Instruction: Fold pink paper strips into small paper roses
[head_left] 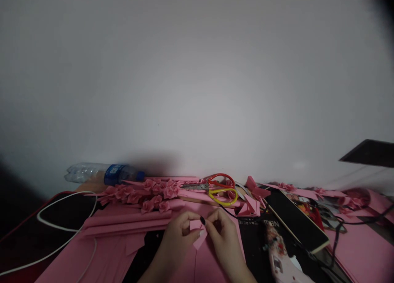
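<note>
2 bare hands meet near the bottom of the head view, both wrists cut off by the lower edge. The left hand (177, 233) has thumb and fingers clamped on a small folded pink paper (199, 243); the right hand (222, 230) pinches its upper side, its fingertips partly hiding the folds. The paper sits between them, above a larger pink sheet (201, 270) whose near end runs out of view.

Behind, pink paper flowers (154, 192) overlap too closely to count. 1 pair of scissors (205, 186), with red and yellow handles, lies just right of them, its blade tips hard to make out. A plastic bottle (114, 174) lies against the wall, its label too small to read. On the right, a phone (298, 222) shows a dark screen; beside it, a pale pink tool (278, 258) is blurred and cut off below. 1 dark panel (371, 152) is cropped by the right edge.
</note>
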`<state>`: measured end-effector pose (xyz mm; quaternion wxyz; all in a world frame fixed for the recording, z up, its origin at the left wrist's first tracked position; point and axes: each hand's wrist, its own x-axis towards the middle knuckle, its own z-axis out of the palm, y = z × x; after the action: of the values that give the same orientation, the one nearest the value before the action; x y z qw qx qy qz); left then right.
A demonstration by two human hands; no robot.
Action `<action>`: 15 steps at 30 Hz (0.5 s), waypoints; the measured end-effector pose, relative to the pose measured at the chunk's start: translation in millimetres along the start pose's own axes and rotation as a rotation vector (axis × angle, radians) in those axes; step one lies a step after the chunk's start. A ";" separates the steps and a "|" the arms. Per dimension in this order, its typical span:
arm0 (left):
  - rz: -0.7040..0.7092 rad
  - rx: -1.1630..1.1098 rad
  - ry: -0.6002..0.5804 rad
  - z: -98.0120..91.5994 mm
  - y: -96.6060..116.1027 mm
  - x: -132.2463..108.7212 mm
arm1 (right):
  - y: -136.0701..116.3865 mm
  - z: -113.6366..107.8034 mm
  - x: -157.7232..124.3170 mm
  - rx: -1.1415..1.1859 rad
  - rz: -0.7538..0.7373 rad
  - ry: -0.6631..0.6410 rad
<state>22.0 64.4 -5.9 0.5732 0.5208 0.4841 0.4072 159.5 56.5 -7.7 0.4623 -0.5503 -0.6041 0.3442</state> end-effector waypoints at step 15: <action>0.015 -0.051 -0.048 -1.2 0.4 0.0 | 2.0 1.6 -1.4 -0.028 -0.013 0.003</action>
<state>20.9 64.8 -5.5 0.5947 0.5191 0.4560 0.4111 158.7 55.6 -10.3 0.4576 -0.5532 -0.6120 0.3318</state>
